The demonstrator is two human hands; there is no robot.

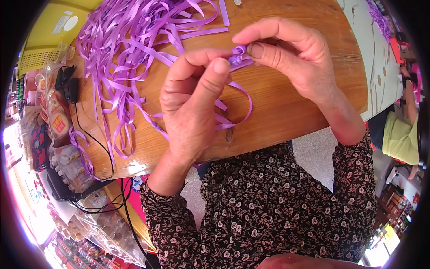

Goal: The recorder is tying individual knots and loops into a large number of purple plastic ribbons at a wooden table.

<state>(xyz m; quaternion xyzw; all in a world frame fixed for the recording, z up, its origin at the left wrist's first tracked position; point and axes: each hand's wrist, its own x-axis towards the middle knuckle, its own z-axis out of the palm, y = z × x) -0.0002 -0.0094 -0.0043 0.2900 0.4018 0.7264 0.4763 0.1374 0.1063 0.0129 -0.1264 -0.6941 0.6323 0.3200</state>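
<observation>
your left hand (191, 105) pinches a purple ribbon (239, 50) between thumb and forefinger, up over the wooden tabletop (286, 116). your right hand (309, 60) meets the ribbon's curled end from the other side: the thumb touches it and the forefinger arches above, but i cannot tell whether those fingers close on it, since the thumb covers that spot.

a ribbon loop (250, 105) bends out toward the tabletop's near edge, partly hidden behind your left hand. a big ribbon pile (121, 45) crowds the tabletop's left side, its loose ends trailing toward the near left corner and in behind your left wrist. a black cable (96, 139) runs down through those ends to the same corner, from a black plug-like piece (73, 89) by the left edge.

past that edge you have a yellow basket (45, 33) at the far end and bagged packets (58, 121) closer in. beyond the right edge stands a white marbled table (383, 83); a co-worker in a yellow-green top (398, 139) is beside it, well apart from your hands.
</observation>
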